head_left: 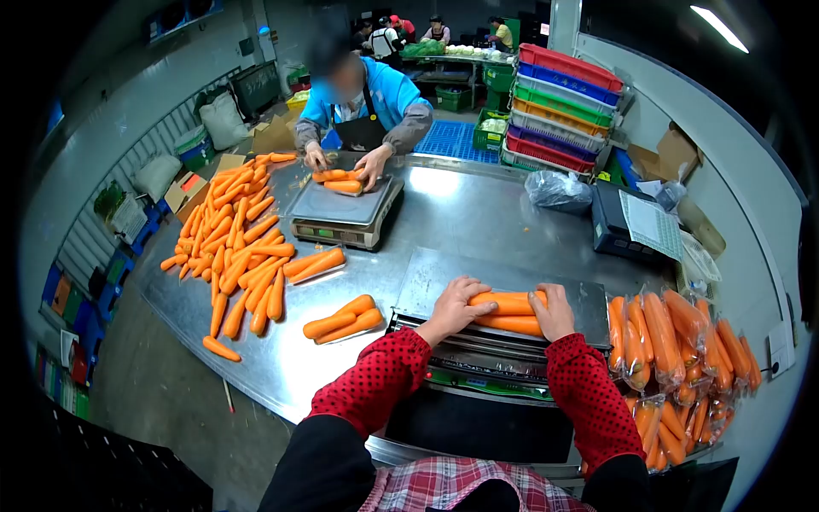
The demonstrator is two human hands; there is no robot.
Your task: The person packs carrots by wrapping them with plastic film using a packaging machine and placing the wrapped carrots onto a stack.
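Carrots (509, 324) lie side by side on the flat top of a wrapping machine (426, 277). At their left end my left hand (458, 307) is closed around them, and my right hand (554, 312) grips the right end. Left of the machine, a small group of carrots (343, 321) rests on a tray on the metal table (316, 367). Another trayed group (314, 264) sits just behind it. Bagged carrots (661, 337) are heaped to the right of my right hand.
A co-worker (375, 94) across the table holds carrots on a scale (341, 209). Loose carrots (226, 230) are piled at the left. Stacked crates (563, 111), a plastic bag (559, 189) and a dark device (616, 218) stand at the back right.
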